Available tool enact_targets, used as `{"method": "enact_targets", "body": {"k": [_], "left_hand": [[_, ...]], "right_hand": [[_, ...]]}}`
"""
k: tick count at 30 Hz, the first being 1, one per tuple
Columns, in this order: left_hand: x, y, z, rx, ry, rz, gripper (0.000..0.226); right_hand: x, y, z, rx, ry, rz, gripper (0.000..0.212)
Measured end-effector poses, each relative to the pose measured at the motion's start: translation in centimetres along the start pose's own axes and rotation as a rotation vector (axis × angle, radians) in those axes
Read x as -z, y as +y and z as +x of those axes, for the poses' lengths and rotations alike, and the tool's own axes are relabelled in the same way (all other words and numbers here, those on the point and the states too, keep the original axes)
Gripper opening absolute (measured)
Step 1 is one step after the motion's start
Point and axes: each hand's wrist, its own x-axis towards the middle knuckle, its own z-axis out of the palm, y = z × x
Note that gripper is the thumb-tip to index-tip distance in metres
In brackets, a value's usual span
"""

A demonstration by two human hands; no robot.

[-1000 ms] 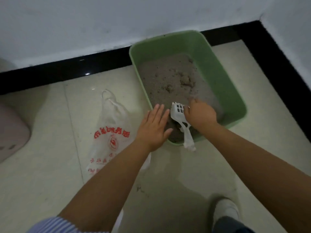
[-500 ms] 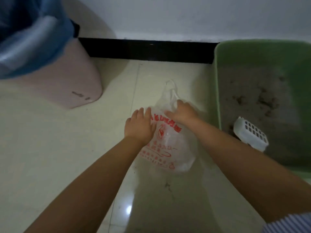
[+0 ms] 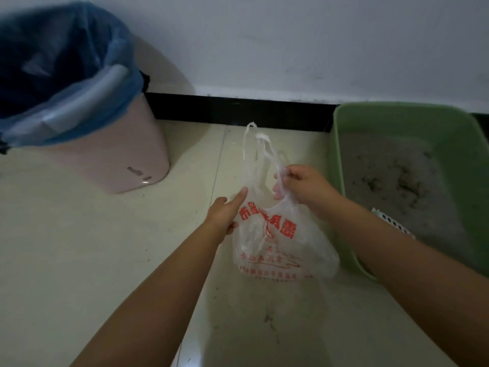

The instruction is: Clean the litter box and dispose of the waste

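A thin white plastic bag (image 3: 280, 245) with red print hangs just above the floor between my hands. My right hand (image 3: 304, 186) pinches one of its handles. My left hand (image 3: 225, 213) grips the bag's left edge, index finger stretched out. The bag's other handle loops stand up above it. At the right sits the green litter box (image 3: 341, 165) with grey litter and dark clumps. The white slotted scoop (image 3: 391, 221) lies inside near the front, partly hidden behind my right forearm.
A pink waste bin (image 3: 127, 154) with a blue liner stands at the left against the white wall. A black skirting runs along the wall's foot. Pale floor tiles with a few dark specks spread below the bag.
One second ago my right hand held the scoop at the litter box. The scoop was left in the box, both hands went to the bag, and now the bag is lifted by its handle.
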Motion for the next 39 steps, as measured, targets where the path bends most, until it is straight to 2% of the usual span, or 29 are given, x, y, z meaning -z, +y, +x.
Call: {"method": "enact_targets", "body": {"k": [3,5,8,11,14,15,16,18,21,23,26,29,35,37,39], "left_hand": [[-0.1,1.3,-0.2,-0.039,-0.121,-0.060,0.072],[-0.1,2.1,-0.4,-0.060,-0.225,-0.105,0.060],[0.7,3.3,-1.4,-0.083,-0.253,-0.221,0.009],[1.9,3.5,-2.3,-0.121,-0.256,-0.365,0.019],[2.8,3.3,-2.7,-0.122,-0.249,-0.484,0.021],[3.0,3.3,-2.7,-0.116,-0.229,-0.525,0.023],[3.0,3.3,-2.9,-0.112,-0.211,-0.563,0.025],[3.0,3.3,-3.3,-0.115,-0.182,-0.597,0.028],[2.5,3.4,-3.6,-0.153,-0.128,-0.546,0.023],[2.3,3.7,-3.4,-0.146,-0.068,-0.528,0.021],[1.9,3.7,-3.0,-0.058,0.061,-0.566,0.020],[1.6,3.8,-3.3,0.019,0.090,-0.673,0.020],[2.3,3.7,-3.8,0.021,0.011,-0.725,0.027],[2.6,3.6,-3.6,-0.003,0.023,-0.696,0.025],[2.8,3.4,-3.3,-0.045,0.033,-0.712,0.024]], "right_hand": [[0.6,-1.5,-1.8,0.050,-0.002,0.161,0.019],[0.8,-1.9,-2.7,0.079,0.034,0.202,0.018],[1.0,-2.2,-2.9,0.089,0.155,0.112,0.017],[1.4,-1.8,-2.0,0.122,0.327,-0.082,0.019],[1.6,-1.0,-1.1,0.159,0.413,-0.280,0.017],[1.7,-0.7,-0.9,0.138,0.418,-0.342,0.023],[1.7,-0.5,-0.7,0.097,0.391,-0.416,0.030],[1.6,-0.3,-0.7,-0.022,0.236,-0.611,0.046],[1.0,-0.5,-1.6,-0.135,0.072,-0.823,0.067],[0.7,-0.9,-2.2,-0.059,0.058,-1.048,0.072],[0.4,-1.4,-2.5,0.182,0.011,-1.304,0.060],[0.1,-1.7,-2.6,0.308,-0.084,-1.259,0.039],[-0.7,-1.4,-2.9,0.210,-0.306,-1.117,0.046],[-1.0,-1.2,-3.0,0.191,-0.443,-1.088,0.046],[-1.3,-0.7,-3.0,0.186,-0.508,-1.090,0.040]]}}
